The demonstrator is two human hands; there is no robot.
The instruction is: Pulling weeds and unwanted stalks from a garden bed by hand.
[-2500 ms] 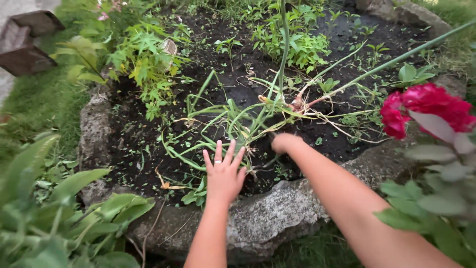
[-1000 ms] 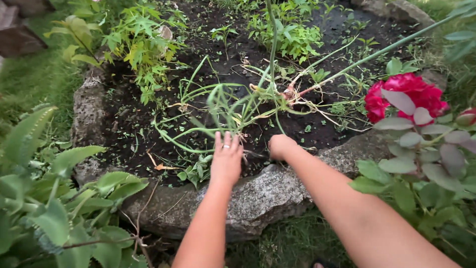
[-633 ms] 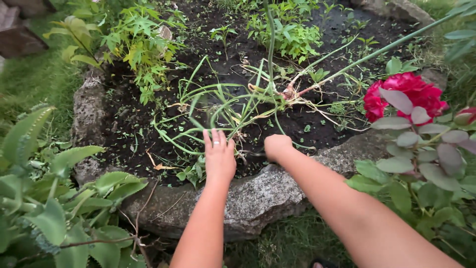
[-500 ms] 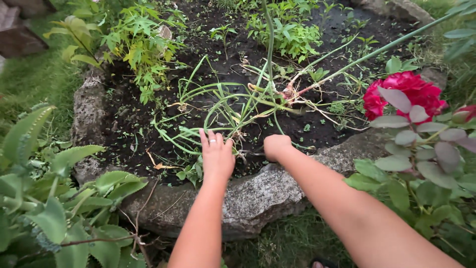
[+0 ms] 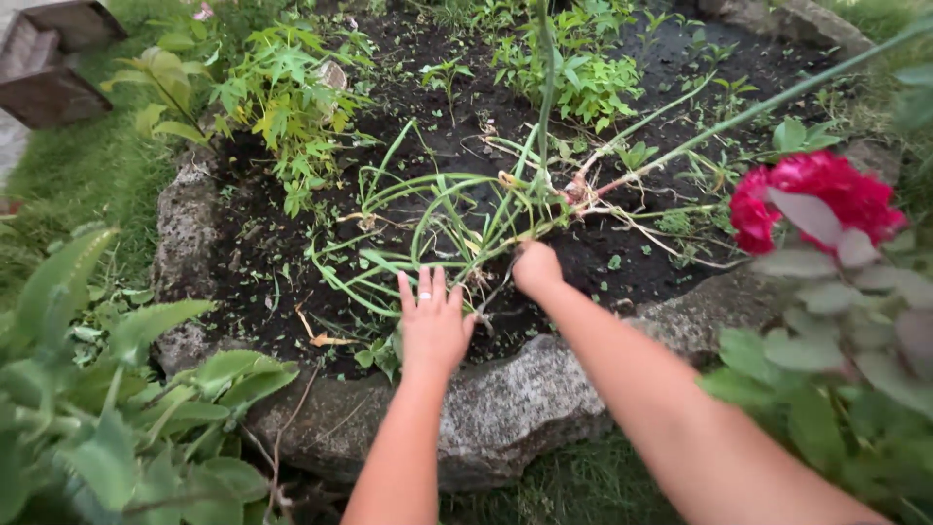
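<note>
The dirt (image 5: pixel 457 156) in the garden bed is almost black. The long floppy leaves (image 5: pixel 437 219) are bright green, with some yellow bits. The big flower (image 5: pixel 826 199) is deep pink-red. The stone (image 5: pixel 525 408) is grey with light speckles. The grass (image 5: pixel 87 175) is green. The ring (image 5: pixel 424 296) on the left hand (image 5: pixel 432 326) is silver.

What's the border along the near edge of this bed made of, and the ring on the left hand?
The border looks like rough natural stone: grey, mottled, pitted, irregular in outline, matte. The ring on the left hand looks like pale, shiny metal, perhaps silver-toned; it is too small to tell more.
</note>
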